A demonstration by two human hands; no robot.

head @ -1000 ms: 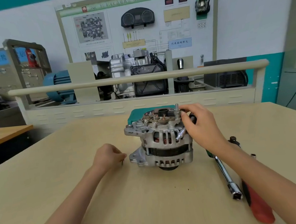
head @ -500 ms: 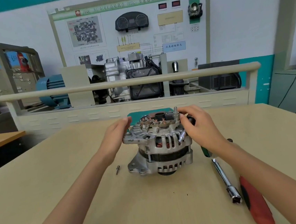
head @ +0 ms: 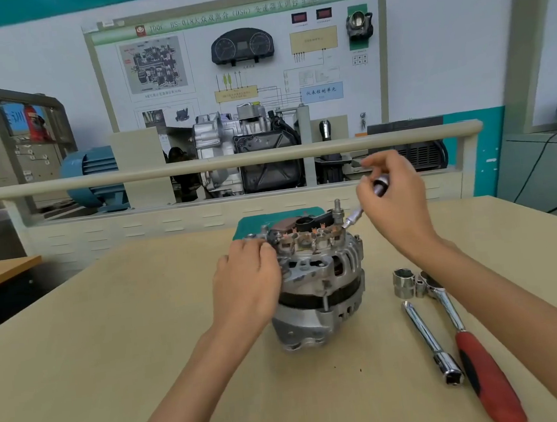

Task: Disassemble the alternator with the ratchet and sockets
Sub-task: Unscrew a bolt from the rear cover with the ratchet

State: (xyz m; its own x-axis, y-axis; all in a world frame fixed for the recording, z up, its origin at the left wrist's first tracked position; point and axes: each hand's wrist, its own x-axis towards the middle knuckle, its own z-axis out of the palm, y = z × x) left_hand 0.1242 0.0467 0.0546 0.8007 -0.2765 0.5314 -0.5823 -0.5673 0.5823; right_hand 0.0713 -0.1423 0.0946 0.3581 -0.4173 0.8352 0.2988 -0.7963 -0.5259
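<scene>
Head camera, looking down: the silver cast-aluminium alternator (head: 322, 288) stands upright at the middle of the frame on the pale wooden tabletop (head: 113, 345), its rectifier end with copper terminals facing up. The left hand (head: 246, 282) is laid against the housing's left side, fingers bent over the upper edge, seemingly to stop the unit from turning or tipping while a fastener is worked. The right hand (head: 395, 199), upper right of the alternator, has its fingers closed around a small driver with a slim chrome shank (head: 354, 219); the shank slants down to the top of the alternator beside the upright threaded stud (head: 338, 210). Whether its tip is seated on a fastener I cannot tell. The tilt probably lets it reach past the stud.

Lower right of the frame, within reach of the right arm, lie a ratchet with a red handle (head: 482, 368), a large chrome socket (head: 404, 283) touching its head, and a chrome extension bar (head: 431, 342) alongside it, so they are likely waiting for the bigger bolts. Behind the alternator a green mat (head: 254, 223) peeks out, and a training board with a gearbox fills the upper frame.
</scene>
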